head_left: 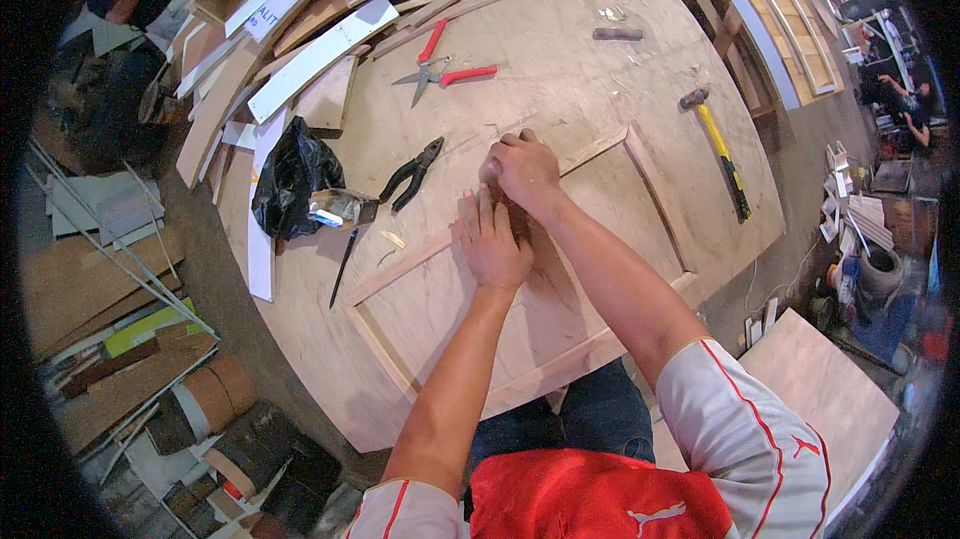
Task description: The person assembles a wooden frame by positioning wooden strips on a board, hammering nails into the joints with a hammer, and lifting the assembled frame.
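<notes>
A rectangular frame of thin wooden strips (400, 269) lies on the plywood tabletop (590, 49) in front of me. My left hand (492, 249) rests on the middle of the frame's far strip, fingers stretched out and pressing flat. Just beyond its fingertips, my right hand (527, 174) is closed with curled fingers over the same strip. Whatever it grips is hidden beneath the fingers. Black pliers (411, 175) lie a little left of the hands. Farther off, red-handled snips (440, 73) lie with their jaws apart.
A yellow-handled hammer (717, 151) lies at the right, a dark short bar (617, 34) near the far edge. On the left are a black plastic bag (296, 179), a small box (345, 207) and a thin dark rod (343, 267). Wood offcuts (330, 49) are heaped along the far left.
</notes>
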{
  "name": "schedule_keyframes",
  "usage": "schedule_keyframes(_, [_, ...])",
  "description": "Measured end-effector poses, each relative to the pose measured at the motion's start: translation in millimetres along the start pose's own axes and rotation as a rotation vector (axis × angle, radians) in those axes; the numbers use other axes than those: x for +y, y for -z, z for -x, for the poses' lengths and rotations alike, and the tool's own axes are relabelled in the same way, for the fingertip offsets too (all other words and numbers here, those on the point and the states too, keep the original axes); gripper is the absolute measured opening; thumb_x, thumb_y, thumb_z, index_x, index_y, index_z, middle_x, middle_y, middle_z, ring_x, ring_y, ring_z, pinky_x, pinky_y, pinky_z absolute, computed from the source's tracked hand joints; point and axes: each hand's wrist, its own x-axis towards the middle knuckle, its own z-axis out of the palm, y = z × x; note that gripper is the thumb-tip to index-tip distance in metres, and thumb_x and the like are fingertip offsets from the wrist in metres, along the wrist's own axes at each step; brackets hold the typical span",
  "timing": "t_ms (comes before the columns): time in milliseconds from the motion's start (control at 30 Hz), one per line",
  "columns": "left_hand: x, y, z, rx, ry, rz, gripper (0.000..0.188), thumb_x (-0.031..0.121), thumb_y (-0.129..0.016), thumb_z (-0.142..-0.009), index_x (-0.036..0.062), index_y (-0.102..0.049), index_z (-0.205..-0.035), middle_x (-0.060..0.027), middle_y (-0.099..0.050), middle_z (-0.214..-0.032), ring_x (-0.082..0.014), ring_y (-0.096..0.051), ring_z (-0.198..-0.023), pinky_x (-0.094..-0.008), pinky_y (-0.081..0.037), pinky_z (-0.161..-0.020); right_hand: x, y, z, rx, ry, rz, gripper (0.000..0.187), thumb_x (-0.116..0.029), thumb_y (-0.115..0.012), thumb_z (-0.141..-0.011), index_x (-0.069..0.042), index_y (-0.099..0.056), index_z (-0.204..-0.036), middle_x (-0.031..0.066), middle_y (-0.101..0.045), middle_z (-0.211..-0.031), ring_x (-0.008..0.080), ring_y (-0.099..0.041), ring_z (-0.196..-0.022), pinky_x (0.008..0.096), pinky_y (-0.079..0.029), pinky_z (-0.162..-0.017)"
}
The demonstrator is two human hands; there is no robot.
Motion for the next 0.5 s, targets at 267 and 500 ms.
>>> schedule_keyframes(267, [35.5, -13.9, 12.2, -0.027, -0.103, 0.022, 0.063, 0.015, -0.070, -0.081, -0.0002, -0.058, -0.141, -0.0216, -0.044, -0.159, -0.0488, -0.028, -0.153, -0.0624, -0.025, -0.122, 29.3, 49.1, 37.3, 0.208, -0.311, -0.469, 0.010, -0.014, -0.074, -0.086, -0.006, -0.076, -0.092, 0.0134, -0.073, -0.094, 0.0333, -0.071, -0.091, 0.0446, -0.057, -0.079])
schedule_keyframes(500, [167.1, -41.0, 64.8, -0.236, -0.294, 0.169, 0.050, 0.020, -0.061, -0.097, 0.0052, -0.057, -0.144, -0.0213, -0.044, -0.160, -0.0469, -0.028, -0.154, -0.0631, -0.029, -0.120, 159.4, 137.9, 203.5, 0.421, -0.563, -0.648, 0.010, -0.007, -0.072, -0.093, 0.002, -0.076, -0.098, 0.0080, -0.074, -0.082, 0.0116, -0.067, -0.079, 0.0301, -0.054, -0.072])
